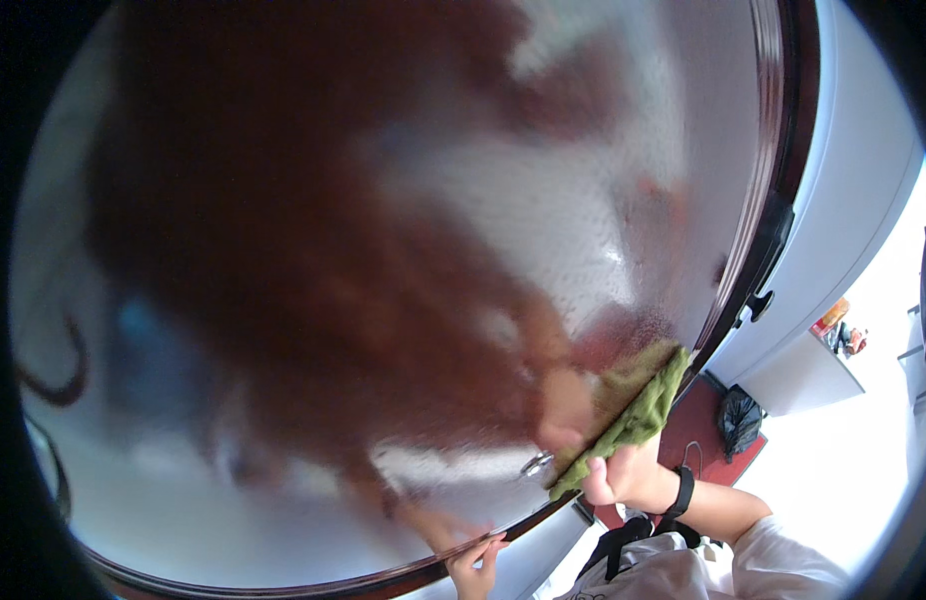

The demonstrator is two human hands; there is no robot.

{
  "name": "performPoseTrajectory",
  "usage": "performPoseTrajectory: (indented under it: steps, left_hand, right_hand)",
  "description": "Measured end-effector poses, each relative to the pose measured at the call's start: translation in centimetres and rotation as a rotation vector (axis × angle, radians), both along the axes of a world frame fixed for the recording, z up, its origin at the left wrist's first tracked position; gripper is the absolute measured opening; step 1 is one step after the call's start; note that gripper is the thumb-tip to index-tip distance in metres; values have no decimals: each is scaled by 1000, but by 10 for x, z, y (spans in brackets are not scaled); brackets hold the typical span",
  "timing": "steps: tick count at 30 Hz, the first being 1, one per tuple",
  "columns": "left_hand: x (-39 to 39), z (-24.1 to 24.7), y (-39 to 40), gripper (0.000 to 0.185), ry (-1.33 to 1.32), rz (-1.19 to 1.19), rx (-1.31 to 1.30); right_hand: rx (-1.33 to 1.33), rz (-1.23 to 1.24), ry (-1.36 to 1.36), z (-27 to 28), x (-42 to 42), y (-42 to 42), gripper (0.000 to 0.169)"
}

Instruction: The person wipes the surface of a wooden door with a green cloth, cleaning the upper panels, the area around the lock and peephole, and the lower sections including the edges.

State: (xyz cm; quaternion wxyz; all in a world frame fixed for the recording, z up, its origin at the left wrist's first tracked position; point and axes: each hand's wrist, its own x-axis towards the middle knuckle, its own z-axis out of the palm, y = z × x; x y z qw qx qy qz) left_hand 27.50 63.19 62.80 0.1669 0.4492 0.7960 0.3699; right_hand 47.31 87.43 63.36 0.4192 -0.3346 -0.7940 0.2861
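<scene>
A large glossy, dark reddish-brown panel, which looks like a door, fills most of the view and carries blurred reflections. My right hand, with a black band on its wrist, holds a folded green cloth against the panel's surface near its lower right edge. Beside the cloth sits a small round silver lock. Lower down, my left hand has its fingers at the panel's edge and seems to grip it. Part of each hand's grip is hidden.
A black fitting juts from the panel's right edge, beside a pale wall. Farther off are a white cabinet with packets on top, a black plastic bag and a red mat with a wire hanger.
</scene>
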Motion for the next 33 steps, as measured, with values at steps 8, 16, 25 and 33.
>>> performPoseTrajectory:
  steps: [8, 16, 25, 33]
  left_hand:
    - [-15, -3, 1, 14, 121, -63, 35]
    - [-19, -14, -3, 56, 213, 3, 176]
    - [-38, -41, -19, 28, 240, -64, 156]
    - [-28, -24, -18, 22, -53, -83, 254]
  right_hand:
    - [692, -158, 76, 54, -70, -54, 49]
    - [772, 48, 226, 128, -154, -140, 43]
    - [1745, -233, -499, 40, -137, -106, 61]
    - [1203, -151, 125, 226, -131, -94, 46]
